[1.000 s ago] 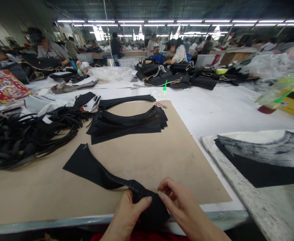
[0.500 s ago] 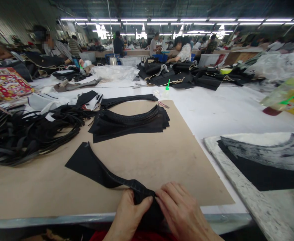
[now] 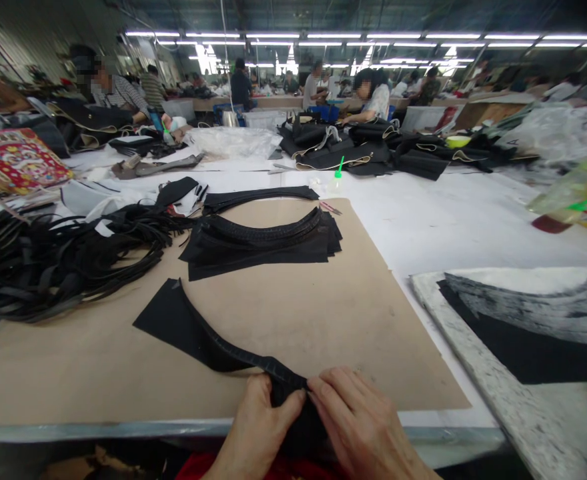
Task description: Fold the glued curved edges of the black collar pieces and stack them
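Note:
A curved black fabric piece [image 3: 213, 343] lies across the brown sheet, its near end hanging over the table edge. Along its inner curve the edge is folded into a narrow raised band. My left hand [image 3: 261, 420] grips the band near the front edge, thumb on top. Close beside it, my right hand [image 3: 358, 417] pinches the same band, fingertips almost meeting the left thumb. Part of the piece is hidden under both hands. Farther back sits a stack of similar black pieces [image 3: 263, 243], with another curved stack [image 3: 258, 197] behind.
Tangled black strips [image 3: 73, 260] fill the left side. A stone slab [image 3: 453, 333] on the right carries black pieces with a whitish coating. Small pink-handled snips [image 3: 330, 208] and a green-tipped bottle [image 3: 338, 177] stand farther back. Co-workers sit and stand beyond.
The camera view has shifted slightly. Both hands keep hold of the folded band at nearly the same spot, with only tiny finger movement.

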The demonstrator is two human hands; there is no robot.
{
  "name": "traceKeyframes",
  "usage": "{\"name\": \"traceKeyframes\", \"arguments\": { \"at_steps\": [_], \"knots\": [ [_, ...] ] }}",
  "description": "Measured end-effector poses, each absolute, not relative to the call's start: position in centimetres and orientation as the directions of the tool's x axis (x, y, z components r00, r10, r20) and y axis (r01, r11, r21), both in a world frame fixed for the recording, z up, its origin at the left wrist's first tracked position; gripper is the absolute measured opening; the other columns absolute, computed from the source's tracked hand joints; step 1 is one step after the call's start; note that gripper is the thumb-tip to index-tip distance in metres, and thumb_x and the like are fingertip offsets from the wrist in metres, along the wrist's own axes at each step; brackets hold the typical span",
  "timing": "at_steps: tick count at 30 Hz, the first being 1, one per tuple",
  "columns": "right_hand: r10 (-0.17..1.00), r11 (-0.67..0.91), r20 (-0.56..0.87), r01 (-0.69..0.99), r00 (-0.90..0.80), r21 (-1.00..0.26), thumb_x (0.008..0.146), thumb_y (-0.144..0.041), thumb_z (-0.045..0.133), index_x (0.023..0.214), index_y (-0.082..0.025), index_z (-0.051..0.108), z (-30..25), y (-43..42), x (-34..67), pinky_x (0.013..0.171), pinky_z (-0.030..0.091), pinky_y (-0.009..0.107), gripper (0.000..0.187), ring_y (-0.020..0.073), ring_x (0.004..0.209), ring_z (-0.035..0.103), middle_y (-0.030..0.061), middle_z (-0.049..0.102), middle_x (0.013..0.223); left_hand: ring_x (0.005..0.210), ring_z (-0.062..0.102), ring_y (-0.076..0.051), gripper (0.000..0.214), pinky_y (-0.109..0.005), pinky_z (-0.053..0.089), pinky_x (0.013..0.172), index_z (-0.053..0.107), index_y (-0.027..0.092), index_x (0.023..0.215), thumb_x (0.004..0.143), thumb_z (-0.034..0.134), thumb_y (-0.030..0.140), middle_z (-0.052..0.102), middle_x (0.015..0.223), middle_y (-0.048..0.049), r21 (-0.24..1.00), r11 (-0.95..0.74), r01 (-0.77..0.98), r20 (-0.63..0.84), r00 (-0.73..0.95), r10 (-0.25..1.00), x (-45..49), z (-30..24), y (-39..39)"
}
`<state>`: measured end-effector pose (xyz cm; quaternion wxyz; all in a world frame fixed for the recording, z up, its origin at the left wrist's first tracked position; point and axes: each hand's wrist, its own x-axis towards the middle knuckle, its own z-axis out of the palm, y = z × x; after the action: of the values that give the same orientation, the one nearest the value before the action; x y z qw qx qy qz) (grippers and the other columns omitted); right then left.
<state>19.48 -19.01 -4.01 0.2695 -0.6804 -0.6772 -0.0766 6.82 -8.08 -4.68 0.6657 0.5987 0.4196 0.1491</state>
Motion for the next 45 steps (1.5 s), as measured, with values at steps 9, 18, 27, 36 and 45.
{"name": "traceKeyframes", "arguments": {
  "at_steps": [9, 18, 27, 36, 45],
  "knots": [
    [0.887, 0.090, 0.462, 0.967, 0.031, -0.237, 0.094, -0.007, 0.036, 0.093, -0.015, 0.060, -4.7, -18.9, 19.2, 0.064, 0.042, 0.026, 0.026, 0.0167, 0.068, 0.055, 0.0046, 0.059, 0.076, 0.070, 0.060, -0.021, 0.013, -0.024, 0.045, 0.059, 0.069, 0.015, 0.069, 0.076, 0.064, 0.025, 0.067, 0.067, -0.0019, 0.935, 0.167, 0.312, -0.342, 0.674, 0.655, 6.9, -4.4, -8.2],
    [0.911, 0.122, 0.413, 0.960, -0.007, -0.252, 0.091, -0.002, 0.035, 0.089, -0.017, 0.058, -4.4, -18.9, 19.1, 0.062, 0.042, 0.026, 0.027, 0.0168, 0.067, 0.053, 0.0042, 0.058, 0.076, 0.069, 0.057, -0.020, 0.024, -0.024, 0.041, 0.058, 0.065, 0.015, 0.065, 0.081, 0.057, 0.031, 0.065, 0.069, -0.0034, 0.886, 0.018, 0.464, -0.373, 0.688, 0.623, 6.6, -3.7, -8.3],
    [0.935, 0.122, 0.353, 0.967, -0.035, -0.226, 0.078, 0.006, 0.044, 0.082, -0.018, 0.055, -4.6, -18.9, 18.9, 0.059, 0.039, 0.027, 0.027, 0.0175, 0.065, 0.050, 0.0038, 0.056, 0.077, 0.064, 0.053, -0.016, 0.025, -0.025, 0.033, 0.056, 0.053, 0.017, 0.061, 0.083, 0.044, 0.025, 0.061, 0.065, -0.0016, 0.827, -0.231, 0.513, -0.304, 0.753, 0.584, 6.4, -3.6, -8.1],
    [0.932, 0.130, 0.362, 0.954, -0.025, -0.269, 0.085, 0.000, 0.048, 0.076, -0.019, 0.052, -4.9, -18.2, 18.8, 0.057, 0.037, 0.027, 0.021, 0.0162, 0.064, 0.049, 0.0022, 0.053, 0.074, 0.065, 0.047, -0.014, 0.025, -0.022, 0.033, 0.055, 0.052, 0.016, 0.061, 0.082, 0.047, 0.028, 0.049, 0.063, 0.0014, 0.862, -0.129, 0.490, -0.331, 0.738, 0.588, 6.2, -4.4, -7.9],
    [0.926, 0.144, 0.376, 0.947, -0.027, -0.286, 0.087, -0.002, 0.047, 0.076, -0.018, 0.053, -4.9, -18.2, 19.0, 0.058, 0.037, 0.027, 0.021, 0.0160, 0.064, 0.048, 0.0023, 0.053, 0.073, 0.063, 0.050, -0.015, 0.024, -0.022, 0.037, 0.054, 0.056, 0.016, 0.061, 0.077, 0.049, 0.032, 0.055, 0.063, -0.0002, 0.855, -0.083, 0.513, -0.349, 0.685, 0.639, 6.2, -4.2, -7.9]
  ]
}}
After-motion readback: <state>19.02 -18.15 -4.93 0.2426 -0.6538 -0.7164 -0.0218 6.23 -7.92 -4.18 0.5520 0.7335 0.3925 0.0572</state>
